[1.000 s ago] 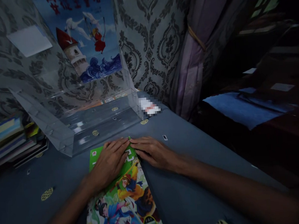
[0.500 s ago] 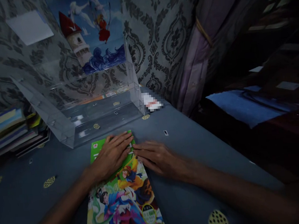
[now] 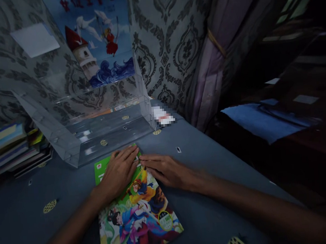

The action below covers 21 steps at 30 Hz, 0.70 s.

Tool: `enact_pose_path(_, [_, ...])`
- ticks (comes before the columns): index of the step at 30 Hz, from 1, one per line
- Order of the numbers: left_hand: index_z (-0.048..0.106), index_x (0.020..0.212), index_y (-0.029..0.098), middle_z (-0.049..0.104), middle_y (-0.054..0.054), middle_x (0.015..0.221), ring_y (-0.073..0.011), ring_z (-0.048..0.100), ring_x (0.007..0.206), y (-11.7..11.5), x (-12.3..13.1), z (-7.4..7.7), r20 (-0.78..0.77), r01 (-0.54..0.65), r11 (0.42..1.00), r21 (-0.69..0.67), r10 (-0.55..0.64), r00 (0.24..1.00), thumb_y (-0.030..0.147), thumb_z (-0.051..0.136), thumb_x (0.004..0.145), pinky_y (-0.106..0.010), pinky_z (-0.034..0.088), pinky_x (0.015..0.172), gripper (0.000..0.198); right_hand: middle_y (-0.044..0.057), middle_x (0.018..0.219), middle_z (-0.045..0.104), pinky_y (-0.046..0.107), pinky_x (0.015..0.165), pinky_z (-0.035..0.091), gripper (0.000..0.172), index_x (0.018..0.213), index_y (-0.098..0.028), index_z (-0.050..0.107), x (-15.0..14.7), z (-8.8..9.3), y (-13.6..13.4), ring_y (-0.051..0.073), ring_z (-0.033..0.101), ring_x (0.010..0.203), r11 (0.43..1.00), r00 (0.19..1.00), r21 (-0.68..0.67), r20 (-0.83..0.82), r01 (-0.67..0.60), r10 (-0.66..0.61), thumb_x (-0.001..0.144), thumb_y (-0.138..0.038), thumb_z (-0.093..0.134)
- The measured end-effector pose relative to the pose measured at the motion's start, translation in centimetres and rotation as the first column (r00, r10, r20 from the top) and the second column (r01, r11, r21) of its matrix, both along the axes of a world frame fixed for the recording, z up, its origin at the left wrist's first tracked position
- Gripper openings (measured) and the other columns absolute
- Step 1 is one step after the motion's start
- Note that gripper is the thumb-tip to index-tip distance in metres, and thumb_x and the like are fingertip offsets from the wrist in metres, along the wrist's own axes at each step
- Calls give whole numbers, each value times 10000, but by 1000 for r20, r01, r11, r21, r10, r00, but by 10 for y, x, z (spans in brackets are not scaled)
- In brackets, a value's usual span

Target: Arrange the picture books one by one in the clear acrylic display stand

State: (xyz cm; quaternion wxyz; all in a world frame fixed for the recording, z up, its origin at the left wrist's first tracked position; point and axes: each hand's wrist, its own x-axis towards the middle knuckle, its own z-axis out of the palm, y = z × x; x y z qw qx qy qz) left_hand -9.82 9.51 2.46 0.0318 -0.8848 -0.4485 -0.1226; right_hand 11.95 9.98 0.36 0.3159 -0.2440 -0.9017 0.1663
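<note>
A picture book with a green top and colourful cartoon figures on its cover lies on the cloth-covered table, slightly tilted. My left hand rests flat across its upper part, fingers stretched out and pointing to the upper right. Beside the top right edge, my right hand has its fingers extended toward the left, their tips touching the book's edge near my left fingertips. Part of the title is covered by my left hand. Just beyond the book stands a clear plastic book stand.
A blue illustrated book stands upright in the rack's upper tier. Several stacked books lie at the left. A blurred-out white item is by the stand's right side. The table edge runs along the right, past a tied curtain.
The view has tilted up a little. The book has turned slightly, its lower end swinging right and farther from me, so its bottom edge now shows. Both hands stay at its top.
</note>
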Motion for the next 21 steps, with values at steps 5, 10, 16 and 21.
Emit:
enact_pose_path(5, [568,1351,203,575,-93,1422,-237,507,1336,-3,-4,3,76,72,997,-39,-69,995,264,369,1032,-467,400,1067,381,144,1269,683,400,1070,501,293,1196,-136,664,2,0,-12,214,626,1217,993,998,98,12,57,-59,995,-200,460])
enact_pose_path(10, [548,1381,231,612,-85,1381,-220,552,1295,-9,-3,7,147,195,980,-46,-186,971,299,381,1038,-455,415,1077,388,145,1190,720,385,997,547,274,1127,-126,687,5,-1,-16,223,673,1134,986,998,156,-11,59,-58,998,-217,463])
enact_pose_path(16, [553,1372,201,603,-99,1391,-225,547,1303,-9,-2,2,120,180,983,-46,-173,978,308,375,1040,-465,408,1088,391,121,1202,719,331,985,549,268,1121,-145,697,5,-6,-15,200,675,1132,991,998,114,-25,64,-61,1000,-221,471])
enact_pose_path(21, [539,1383,196,575,-107,1421,-227,519,1332,-9,-3,0,104,170,984,-54,-164,981,311,382,1039,-478,393,1103,395,123,1193,720,346,964,550,237,1113,-150,689,5,-6,-15,205,678,1116,990,998,128,-36,58,-53,982,-203,499])
